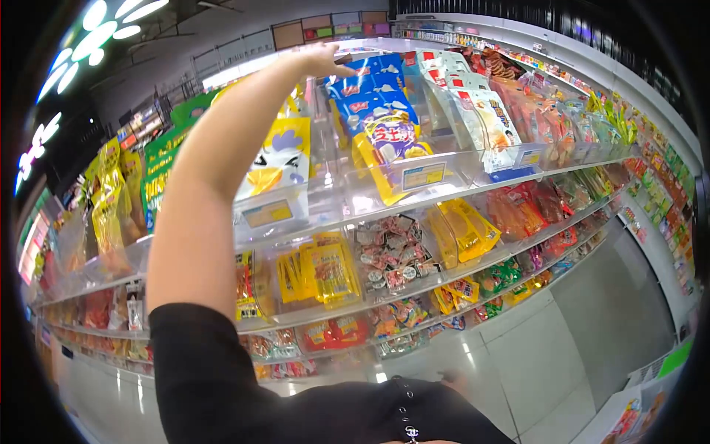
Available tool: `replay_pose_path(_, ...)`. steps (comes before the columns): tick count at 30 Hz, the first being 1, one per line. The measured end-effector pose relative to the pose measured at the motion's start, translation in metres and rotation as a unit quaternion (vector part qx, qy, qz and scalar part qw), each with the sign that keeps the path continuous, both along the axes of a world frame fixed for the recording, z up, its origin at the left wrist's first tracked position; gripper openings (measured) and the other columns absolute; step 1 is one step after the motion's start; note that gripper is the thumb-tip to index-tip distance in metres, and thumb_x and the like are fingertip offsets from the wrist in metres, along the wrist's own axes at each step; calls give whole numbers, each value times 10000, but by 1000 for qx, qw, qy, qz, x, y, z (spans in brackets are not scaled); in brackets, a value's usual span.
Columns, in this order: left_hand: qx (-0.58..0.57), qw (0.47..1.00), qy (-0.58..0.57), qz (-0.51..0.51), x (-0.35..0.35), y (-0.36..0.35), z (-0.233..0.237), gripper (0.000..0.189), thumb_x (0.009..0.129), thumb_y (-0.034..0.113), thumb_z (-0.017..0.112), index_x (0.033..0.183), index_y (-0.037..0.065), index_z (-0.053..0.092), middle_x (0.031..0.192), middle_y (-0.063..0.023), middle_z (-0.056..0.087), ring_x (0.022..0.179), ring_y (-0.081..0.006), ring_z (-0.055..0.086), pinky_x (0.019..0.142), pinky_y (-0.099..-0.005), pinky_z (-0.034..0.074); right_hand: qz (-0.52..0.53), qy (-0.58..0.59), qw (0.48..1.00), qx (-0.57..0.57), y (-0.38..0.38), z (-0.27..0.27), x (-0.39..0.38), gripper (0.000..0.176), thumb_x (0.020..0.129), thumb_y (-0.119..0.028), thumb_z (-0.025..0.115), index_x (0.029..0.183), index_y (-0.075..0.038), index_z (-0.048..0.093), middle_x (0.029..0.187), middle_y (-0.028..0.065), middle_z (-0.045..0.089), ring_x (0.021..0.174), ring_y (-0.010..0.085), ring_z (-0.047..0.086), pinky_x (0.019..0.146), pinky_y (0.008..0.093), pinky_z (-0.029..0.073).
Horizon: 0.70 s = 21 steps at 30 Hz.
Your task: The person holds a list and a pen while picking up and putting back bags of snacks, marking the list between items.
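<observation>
My left arm, in a short black sleeve, stretches up over the top shelf. At its end my left hand [319, 61] is at the back of a row of blue snack bags [373, 81], thumb and fingers apart, the thumb right at the rearmost bag's upper edge. In front of these bags leans a yellow-and-purple snack bag [392, 144], behind a clear shelf lip with a price tag [424, 175]. A white bag with an orange picture [277, 166] stands beneath my forearm. Low beside my body, my right hand [454, 380] shows only in part and blurred.
White snack pouches [484, 122] stand to the right of the blue bags, green bags [159, 166] to the left. Lower tiers hold yellow packets [322, 270] and wrapped sweets [396, 248]. Pale floor tiles [532, 355] lie below, and another stocked shelf [669, 214] runs along the right.
</observation>
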State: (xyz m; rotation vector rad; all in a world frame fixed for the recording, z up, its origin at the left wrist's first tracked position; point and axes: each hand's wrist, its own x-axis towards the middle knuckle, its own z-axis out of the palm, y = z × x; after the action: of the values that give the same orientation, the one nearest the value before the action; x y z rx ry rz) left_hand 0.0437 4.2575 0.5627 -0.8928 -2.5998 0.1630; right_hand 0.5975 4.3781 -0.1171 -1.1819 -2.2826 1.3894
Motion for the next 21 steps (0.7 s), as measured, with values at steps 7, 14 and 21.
replay_pose_path(7, 4, 992, -125, -29, -23, 13, -7, 980, 730, 585, 658, 1416, 23, 240, 1378, -243, 381, 1264, -331, 408, 1031, -385, 360, -9, -84, 995, 60, 13, 1, -1, 283, 592, -158, 676, 874, -163, 669, 829, 114, 675, 806, 320, 643, 721, 395, 503)
replay_pose_path(14, 105, 985, -119, -71, -102, 12, -7, 633, 838, 317, 608, 1368, 56, 380, 1257, -184, 538, 1158, -282, 517, 940, -374, 433, -2, -68, 995, 69, 24, 25, -16, 270, 586, -147, 677, 855, -141, 666, 803, 118, 667, 785, 319, 640, 717, 387, 500)
replay_pose_path(21, 325, 926, -190, -33, -63, 9, 10, 368, 711, 188, 732, 1068, 117, 682, 971, -49, 672, 867, -167, 617, 804, -326, 497, -1, -67, 997, 32, 22, 45, -13, 279, 591, -150, 683, 869, -148, 669, 799, 123, 668, 780, 319, 641, 703, 386, 502)
